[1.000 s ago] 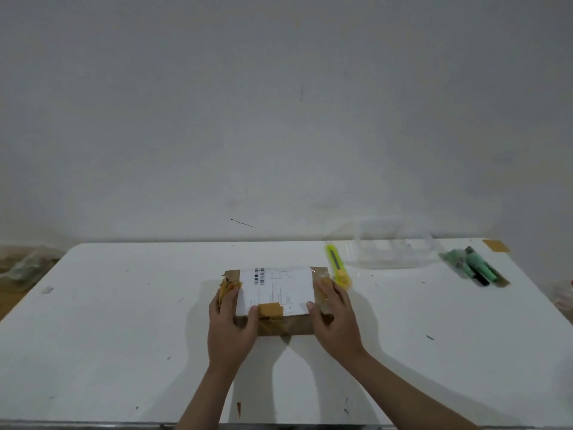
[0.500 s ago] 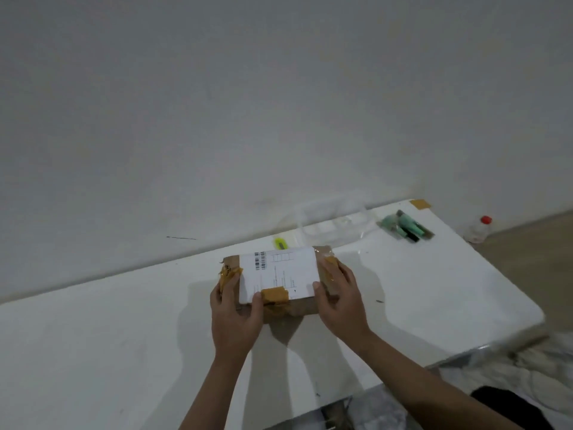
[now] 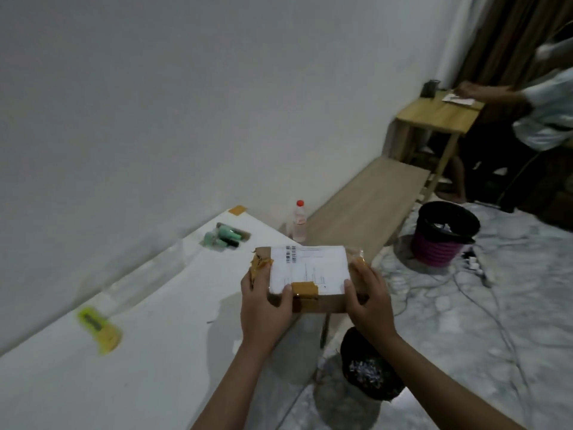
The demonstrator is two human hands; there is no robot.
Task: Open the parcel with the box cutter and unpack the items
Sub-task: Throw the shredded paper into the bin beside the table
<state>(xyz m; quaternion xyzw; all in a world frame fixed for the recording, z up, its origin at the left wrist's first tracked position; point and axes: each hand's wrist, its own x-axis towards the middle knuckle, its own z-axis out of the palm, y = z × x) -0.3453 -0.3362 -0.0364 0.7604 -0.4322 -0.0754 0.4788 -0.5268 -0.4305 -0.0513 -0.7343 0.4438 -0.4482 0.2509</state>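
The parcel (image 3: 310,270) is a small brown cardboard box with a white shipping label and tan tape. It is lifted off the white table (image 3: 130,352), over the table's right edge. My left hand (image 3: 265,305) grips its left end and my right hand (image 3: 370,301) grips its right end, thumbs on top. The yellow box cutter (image 3: 97,328) lies on the table far to the left, blurred. Green packaged items (image 3: 224,237) lie near the table's far corner, beside a clear plastic bag (image 3: 148,277).
A red-capped bottle (image 3: 299,223) stands on the floor past the table. A low wooden bench (image 3: 366,200), a black and pink bin (image 3: 441,234), a dark bag (image 3: 369,367) and cables lie on the floor at right. Another person sits at a small wooden table (image 3: 437,113) in the far right.
The parcel has left the table top and moved right, held in both hands. My head has turned right, bringing the floor, the bins and the other person into view.
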